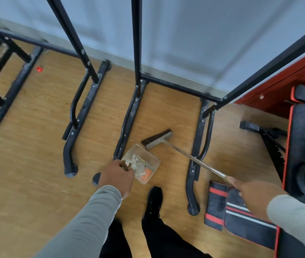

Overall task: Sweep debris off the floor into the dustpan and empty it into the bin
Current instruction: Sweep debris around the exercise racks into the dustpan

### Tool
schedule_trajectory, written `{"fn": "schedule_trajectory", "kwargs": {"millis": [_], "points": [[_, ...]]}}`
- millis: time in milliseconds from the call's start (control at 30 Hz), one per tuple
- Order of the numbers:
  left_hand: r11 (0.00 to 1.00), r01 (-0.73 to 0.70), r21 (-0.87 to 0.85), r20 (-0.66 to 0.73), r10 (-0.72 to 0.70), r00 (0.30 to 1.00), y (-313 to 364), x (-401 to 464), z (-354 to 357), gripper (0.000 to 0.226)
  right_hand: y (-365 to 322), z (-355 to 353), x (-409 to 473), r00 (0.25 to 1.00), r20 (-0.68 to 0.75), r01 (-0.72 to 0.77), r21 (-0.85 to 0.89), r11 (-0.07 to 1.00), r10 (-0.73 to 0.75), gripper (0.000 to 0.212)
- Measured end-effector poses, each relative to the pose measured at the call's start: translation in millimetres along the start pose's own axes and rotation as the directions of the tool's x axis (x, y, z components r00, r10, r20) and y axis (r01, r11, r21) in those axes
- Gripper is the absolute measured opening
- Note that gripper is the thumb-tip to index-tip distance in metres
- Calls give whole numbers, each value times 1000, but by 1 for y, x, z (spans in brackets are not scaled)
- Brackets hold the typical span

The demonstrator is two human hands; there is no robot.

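Light was even, soft and fairly bright; shadows on the floor point(36, 164) were faint. Wide-angle distortion bowed the black frames point(136, 43) from 10 to 2 o'clock. Motion blur softened everything slightly.

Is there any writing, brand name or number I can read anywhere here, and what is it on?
None can be read.
dustpan: faint pale marks near its handle end, too blurred to tell whether they are letters.
mat: red and white stripes only; a small dark mark by the right hand is too small to read.
Broom, black frames: no text visible.
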State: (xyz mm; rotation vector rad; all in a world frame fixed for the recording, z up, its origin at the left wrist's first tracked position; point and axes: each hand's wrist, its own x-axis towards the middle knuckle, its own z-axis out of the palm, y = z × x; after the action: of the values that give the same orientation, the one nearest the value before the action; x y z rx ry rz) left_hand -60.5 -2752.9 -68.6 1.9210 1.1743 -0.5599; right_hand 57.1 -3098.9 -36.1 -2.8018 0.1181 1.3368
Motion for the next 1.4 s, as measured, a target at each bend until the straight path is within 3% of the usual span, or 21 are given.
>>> {"fn": "schedule_trajectory", "kwargs": {"millis": [67,167,200,233,400,500,633,767,900,1100,1267,1400], "points": [[1000,5,-1,4,-5,1000,1,1,-1,20,20,-11,-7,1000,25,-19,-7,1000,19,61],[1000,10,-8,7,-10,1000,1,2,-1,19,41,-24,-22,994,26,-104,388,916,102,49],[1000,7,-7,7,-7,1000,1,1,-1,18,45,-22,-29,994,22,-107,419,901,108,44],[1000,3,-4,5,-3,1000,0,1,-1,18,42,-22,-37,994,56,-105,349,931,91,40],[1000,-1,9,-9,1,1000,2,0,3,21,6,15,-7,987,110,-143,309,940,114,45],[1000,4,25,-16,-3,1000,2,0,4,23,-38,57,18,984,177,-77,258,963,31,47],[1000,6,23,-17,-6,1000,0,0,3,21,-75,99,-13,967,242,35,193,981,-82,54],[1000,2,-1,-3,-2,1000,0,1,0,20,-44,81,-55,939,306,82,253,964,-160,58],[999,22,-29,15,-21,1000,-2,2,0,25,-9,7,-84,918,390,-138,478,867,-69,34],[1000,22,-18,2,-22,1000,1,2,1,25,-21,2,-83,965,261,-125,522,844,-18,35],[1000,13,-14,-5,-13,1000,2,0,2,29,-46,55,-15,992,109,29,331,943,-69,54],[1000,6,-5,-18,-6,1000,3,2,2,30,-63,71,-35,928,362,-7,250,968,-87,59]]}}
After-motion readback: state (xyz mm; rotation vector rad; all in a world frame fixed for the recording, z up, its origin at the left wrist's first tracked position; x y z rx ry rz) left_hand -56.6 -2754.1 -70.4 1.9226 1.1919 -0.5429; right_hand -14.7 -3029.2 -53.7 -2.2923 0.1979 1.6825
